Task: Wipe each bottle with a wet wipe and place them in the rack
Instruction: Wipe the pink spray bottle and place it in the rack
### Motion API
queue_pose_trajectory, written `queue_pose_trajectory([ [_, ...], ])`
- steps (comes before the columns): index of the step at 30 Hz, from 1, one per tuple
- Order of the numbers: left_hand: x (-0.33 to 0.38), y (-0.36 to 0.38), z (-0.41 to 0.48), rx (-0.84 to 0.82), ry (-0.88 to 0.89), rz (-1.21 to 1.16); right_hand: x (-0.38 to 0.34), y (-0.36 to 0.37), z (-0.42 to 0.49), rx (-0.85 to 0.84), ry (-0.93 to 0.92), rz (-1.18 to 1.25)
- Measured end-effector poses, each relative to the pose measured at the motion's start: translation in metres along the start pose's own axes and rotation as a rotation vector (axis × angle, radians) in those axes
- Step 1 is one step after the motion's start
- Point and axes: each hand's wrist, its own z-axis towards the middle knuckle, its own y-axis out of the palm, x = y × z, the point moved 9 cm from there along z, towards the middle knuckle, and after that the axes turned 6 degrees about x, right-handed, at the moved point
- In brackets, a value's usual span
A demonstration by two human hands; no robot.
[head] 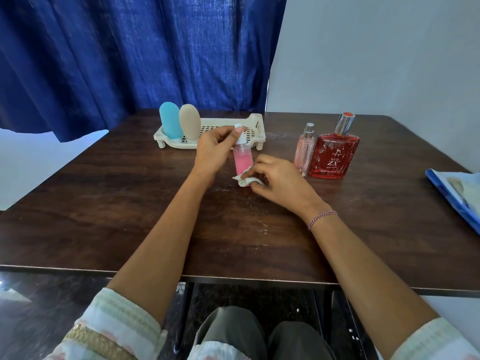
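Head view: your left hand (pixel 213 152) has its grip clamped on the top of the pink spray bottle (pixel 240 161), held upright above the dark worktop (pixel 130 203). Your right hand (pixel 275 178) pinches the wet wipe (pixel 244 181) against the bottle's base. The cream rack (pixel 255 126) sits just behind, with a blue bottle (pixel 169 123) and a beige bottle (pixel 189 124) standing at its left end. To the right, well apart from the rack, a slim pink perfume bottle (pixel 304 152) stands touching or just beside a red perfume bottle (pixel 333 157).
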Motion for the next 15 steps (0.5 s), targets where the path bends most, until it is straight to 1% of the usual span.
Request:
queue_pose_trajectory([
  [5,-0.007,-0.001,0.002,-0.011,-0.079,-0.054,0.000,0.002,0.000,-0.032,-0.004,-0.028],
  [8,-0.008,0.000,0.003,-0.030,-0.090,-0.059,-0.001,0.000,-0.001,-0.009,-0.011,-0.032],
  [11,-0.002,0.002,-0.001,-0.055,-0.055,-0.070,-0.002,-0.008,0.000,0.069,-0.015,-0.075],
  [15,0.005,0.009,-0.004,-0.108,-0.012,-0.062,0.000,-0.024,0.001,0.248,0.002,-0.131],
])
